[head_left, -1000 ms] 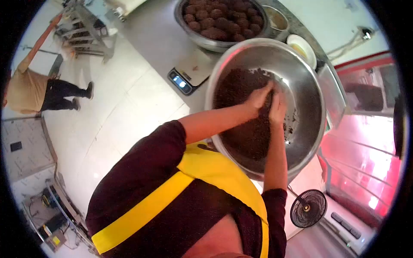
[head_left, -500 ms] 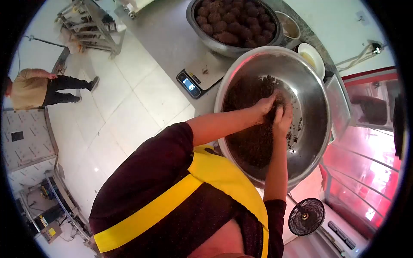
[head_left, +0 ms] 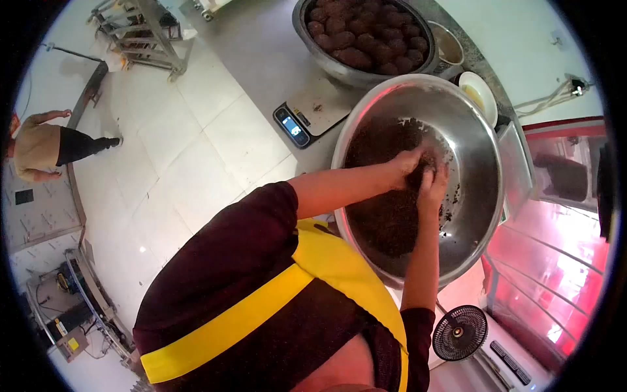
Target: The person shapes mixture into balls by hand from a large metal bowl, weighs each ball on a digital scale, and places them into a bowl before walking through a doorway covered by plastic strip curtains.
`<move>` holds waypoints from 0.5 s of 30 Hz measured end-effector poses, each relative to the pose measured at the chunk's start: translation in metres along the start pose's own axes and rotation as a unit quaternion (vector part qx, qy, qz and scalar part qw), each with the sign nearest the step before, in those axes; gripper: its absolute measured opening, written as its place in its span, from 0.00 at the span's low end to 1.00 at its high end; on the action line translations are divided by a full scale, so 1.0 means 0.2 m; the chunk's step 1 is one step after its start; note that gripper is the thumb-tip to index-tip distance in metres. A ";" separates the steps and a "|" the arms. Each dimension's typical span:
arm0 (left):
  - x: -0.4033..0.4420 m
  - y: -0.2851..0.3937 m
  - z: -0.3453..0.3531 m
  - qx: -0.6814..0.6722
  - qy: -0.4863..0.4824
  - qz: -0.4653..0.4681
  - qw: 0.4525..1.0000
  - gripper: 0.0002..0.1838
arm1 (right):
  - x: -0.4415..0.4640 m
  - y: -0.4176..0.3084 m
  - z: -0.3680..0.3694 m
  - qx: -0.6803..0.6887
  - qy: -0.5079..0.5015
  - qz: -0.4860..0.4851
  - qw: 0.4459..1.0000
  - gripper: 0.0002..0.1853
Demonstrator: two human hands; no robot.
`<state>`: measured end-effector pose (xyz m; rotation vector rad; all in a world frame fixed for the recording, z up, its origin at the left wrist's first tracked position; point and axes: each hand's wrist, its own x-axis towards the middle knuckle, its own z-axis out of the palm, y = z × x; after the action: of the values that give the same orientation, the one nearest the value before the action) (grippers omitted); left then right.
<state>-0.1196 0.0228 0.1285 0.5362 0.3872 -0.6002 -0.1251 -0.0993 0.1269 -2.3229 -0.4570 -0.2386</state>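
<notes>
A large steel bowl [head_left: 484,228] holds dark brown crumbly mixture [head_left: 382,225], heaped mostly on its left side. Over the mixture, my left hand [head_left: 408,164] and my right hand [head_left: 433,187] are cupped together around a dark clump of it [head_left: 419,175]. The fingers of both hands curl inward and partly hide the clump. Crumbs stick to the bowl's bare inner wall beside my right hand.
Behind stands a second basin [head_left: 302,32] full of dark brown balls [head_left: 366,39]. A digital scale [head_left: 320,111], a small pot [head_left: 447,44] and a white bowl [head_left: 480,95] sit on the counter. A fan [head_left: 459,332] is lower right; another person [head_left: 42,147] is far left.
My hands have shifted slightly around the clump, still pressed together over the bowl. The other person has stepped along at the far left. The whole view has moved a little.
</notes>
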 end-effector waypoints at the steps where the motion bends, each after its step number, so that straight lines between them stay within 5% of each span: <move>1: 0.05 -0.06 -0.01 0.021 0.023 0.020 0.999 0.40 | 0.03 -0.02 -0.01 -0.006 0.021 -0.010 1.000 0.22; 3: 0.16 -0.18 -0.04 0.068 0.063 0.061 0.994 0.37 | -0.08 0.26 0.13 -0.156 0.074 -0.076 0.982 0.20; 6: 0.09 -0.13 0.00 0.088 0.069 0.052 0.992 0.34 | -0.12 0.29 0.20 -0.127 0.142 -0.092 0.977 0.19; 11: -0.07 0.02 0.11 0.127 -0.035 0.040 0.990 0.47 | 0.02 0.04 -0.01 -0.059 0.088 -0.081 0.991 0.18; 12: -0.03 0.05 0.06 0.076 -0.077 -0.060 0.992 0.51 | 0.03 0.00 -0.04 -0.080 0.080 -0.103 0.988 0.18; 15: 0.13 -0.07 -0.07 0.092 0.018 -0.058 0.994 0.50 | -0.02 0.01 -0.01 -0.071 0.058 -0.045 0.995 0.21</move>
<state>-0.1106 0.0096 0.0990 0.7061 0.4010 -0.7433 -0.1275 -0.1029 0.1267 -2.4131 -0.5028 -0.4604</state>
